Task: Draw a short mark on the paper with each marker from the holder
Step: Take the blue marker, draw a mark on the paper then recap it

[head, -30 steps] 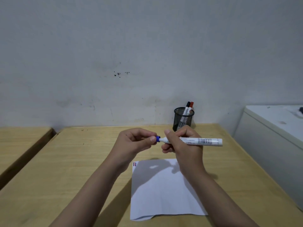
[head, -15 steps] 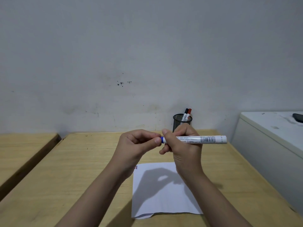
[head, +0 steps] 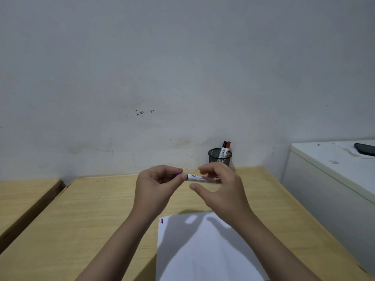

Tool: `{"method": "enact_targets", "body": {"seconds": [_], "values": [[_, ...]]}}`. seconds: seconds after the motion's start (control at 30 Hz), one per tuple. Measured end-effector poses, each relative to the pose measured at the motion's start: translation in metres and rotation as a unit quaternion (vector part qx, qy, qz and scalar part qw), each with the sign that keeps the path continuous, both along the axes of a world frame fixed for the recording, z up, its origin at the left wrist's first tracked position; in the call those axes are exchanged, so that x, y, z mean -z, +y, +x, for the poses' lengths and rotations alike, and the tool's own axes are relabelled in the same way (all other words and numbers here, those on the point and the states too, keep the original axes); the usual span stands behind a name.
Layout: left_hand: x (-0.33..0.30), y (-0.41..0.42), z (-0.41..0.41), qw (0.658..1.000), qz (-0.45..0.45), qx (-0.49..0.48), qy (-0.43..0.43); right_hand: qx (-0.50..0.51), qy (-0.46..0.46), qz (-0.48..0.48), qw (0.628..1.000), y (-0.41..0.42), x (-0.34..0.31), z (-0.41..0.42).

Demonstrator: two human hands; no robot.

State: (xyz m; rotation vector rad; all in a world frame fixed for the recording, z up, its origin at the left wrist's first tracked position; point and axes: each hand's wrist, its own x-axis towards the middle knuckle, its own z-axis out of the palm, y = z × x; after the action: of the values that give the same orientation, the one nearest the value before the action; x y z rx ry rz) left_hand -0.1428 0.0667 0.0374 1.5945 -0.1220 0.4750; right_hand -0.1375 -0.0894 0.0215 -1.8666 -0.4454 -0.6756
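**Holding the blue marker by its cap end, above the desk**

Judging by looks: a light, stiff plastic tube, smooth and a little slippery, not fragile — best taken by the white barrel, near the middle, with cap end left free.

Starting at the left: left hand (head: 157,182) pinched shut on the blue-capped end of the blue marker (head: 194,177), thumb and forefinger tips meeting on it, other fingers curled loosely. Marker lying level in the air above the desk (head: 85,216), well forward of the paper (head: 205,252), barrel pointing right.

Further right: right hand (head: 221,188) spread open — fingers blurred, arched over the barrel, thumb below it; whether any fingertip touches the barrel, cannot tell. No firm grasp visible there.

Behind, against the wall: mesh holder (head: 219,158) with a black and a red marker upright inside. On the paper's top left corner, short coloured marks (head: 161,220).
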Motion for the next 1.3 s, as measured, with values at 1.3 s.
{"method": "enact_targets", "body": {"seconds": [1.3], "values": [[0.059, -0.105, 0.211, 0.968, 0.242, -0.010, 0.059, 0.211, 0.149, -0.074, 0.963, -0.087, 0.032, 0.230]]}}
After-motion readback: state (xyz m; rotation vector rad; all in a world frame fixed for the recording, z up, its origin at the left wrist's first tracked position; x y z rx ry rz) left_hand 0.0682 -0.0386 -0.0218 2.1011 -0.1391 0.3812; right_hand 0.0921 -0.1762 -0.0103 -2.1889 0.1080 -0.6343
